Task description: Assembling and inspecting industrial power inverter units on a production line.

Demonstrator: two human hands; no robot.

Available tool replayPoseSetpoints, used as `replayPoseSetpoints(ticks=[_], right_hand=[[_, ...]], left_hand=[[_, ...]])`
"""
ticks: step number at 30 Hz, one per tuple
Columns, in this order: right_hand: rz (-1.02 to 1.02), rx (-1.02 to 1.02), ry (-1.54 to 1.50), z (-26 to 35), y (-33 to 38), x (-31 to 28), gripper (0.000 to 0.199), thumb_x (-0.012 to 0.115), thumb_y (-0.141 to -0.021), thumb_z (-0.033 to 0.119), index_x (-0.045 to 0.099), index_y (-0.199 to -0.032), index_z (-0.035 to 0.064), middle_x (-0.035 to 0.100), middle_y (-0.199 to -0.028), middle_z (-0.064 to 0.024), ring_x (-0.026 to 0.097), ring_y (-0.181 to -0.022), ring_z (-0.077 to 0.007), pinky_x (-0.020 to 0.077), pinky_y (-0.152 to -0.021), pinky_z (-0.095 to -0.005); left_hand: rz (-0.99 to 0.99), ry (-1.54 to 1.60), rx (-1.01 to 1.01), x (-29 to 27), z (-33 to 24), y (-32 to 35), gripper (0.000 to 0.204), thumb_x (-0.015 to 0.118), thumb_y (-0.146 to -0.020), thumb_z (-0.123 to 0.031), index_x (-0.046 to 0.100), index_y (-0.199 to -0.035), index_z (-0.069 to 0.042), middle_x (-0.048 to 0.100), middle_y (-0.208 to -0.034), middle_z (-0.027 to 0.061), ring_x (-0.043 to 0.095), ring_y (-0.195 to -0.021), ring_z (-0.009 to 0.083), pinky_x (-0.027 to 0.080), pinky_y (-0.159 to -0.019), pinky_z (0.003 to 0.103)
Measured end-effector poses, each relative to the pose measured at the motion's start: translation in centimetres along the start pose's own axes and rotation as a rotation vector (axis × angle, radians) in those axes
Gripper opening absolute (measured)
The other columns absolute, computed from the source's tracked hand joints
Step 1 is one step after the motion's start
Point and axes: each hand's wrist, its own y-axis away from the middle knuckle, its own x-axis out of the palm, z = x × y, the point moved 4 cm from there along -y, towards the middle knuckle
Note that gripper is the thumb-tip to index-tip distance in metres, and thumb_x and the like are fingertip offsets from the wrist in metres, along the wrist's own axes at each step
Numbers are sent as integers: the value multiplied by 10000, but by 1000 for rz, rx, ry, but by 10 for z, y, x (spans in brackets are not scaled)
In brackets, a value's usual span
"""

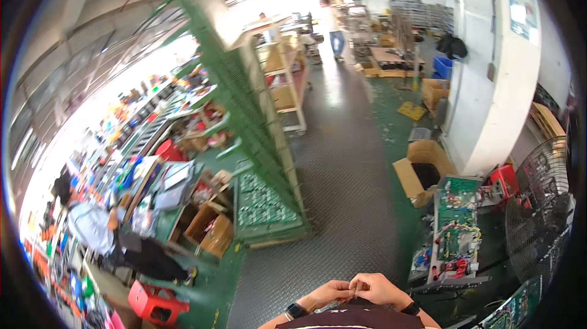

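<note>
1. The left hand (332, 292) and the right hand (375, 288) are held close together near the person's body, with their fingertips brought to meet.
2. The fingers of both hands are bent inward; whether something small is pinched between them, or whether they are only touching, cannot be told.
3. The dark garment (354, 318) worn by the person is seen just below the hands, nearest to them.
4. A dark watch (296, 310) is worn on the left wrist and a dark band (412, 309) on the right.
5. Beyond the hands, a grey textured walkway (342, 207) is laid; by its left edge a tall green rack (244, 94) is stood.
6. Past the walkway's right edge, green circuit boards (451, 238) are carried on a narrow bench (436, 231), with red wires (455, 266) gathered at its near end.
7. An open cardboard box (435, 155) is placed by the bench's far left corner; a black fan (535, 207) is stood past its right edge.
8. Left of the walkway, a red stool (158, 303) is set on the green floor (211, 289), near a co-worker (95, 228).
</note>
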Motion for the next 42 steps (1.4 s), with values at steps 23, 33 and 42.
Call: replayPoseSetpoints(ticks=[23,33,42], right_hand=[[422,150,-33,-75,-319,-287,160,598,-731,23,564,-886,7,563,-738,-41,511,-677,-130,433,-619,-245],[1182,201,138,-40,-311,-92,219,628,-733,-24,539,-928,20,528,-662,11,479,-564,-62,385,-502,-206],[1461,519,12,-5,-240,127,236,592,-780,21,515,-1003,21,516,-687,6,480,-575,-66,384,-501,-204]], left_hand=[[-662,-712,496,-157,-250,-236,135,627,-551,-156,602,-544,-23,559,-487,103,554,-454,224,384,-437,348],[-1396,-418,308,-99,-108,-99,160,631,-716,-221,636,-697,-63,592,-584,77,586,-561,216,449,-547,312],[-1697,-16,257,-43,-7,98,136,675,-760,-167,635,-803,-44,601,-671,32,541,-591,102,438,-547,265]])
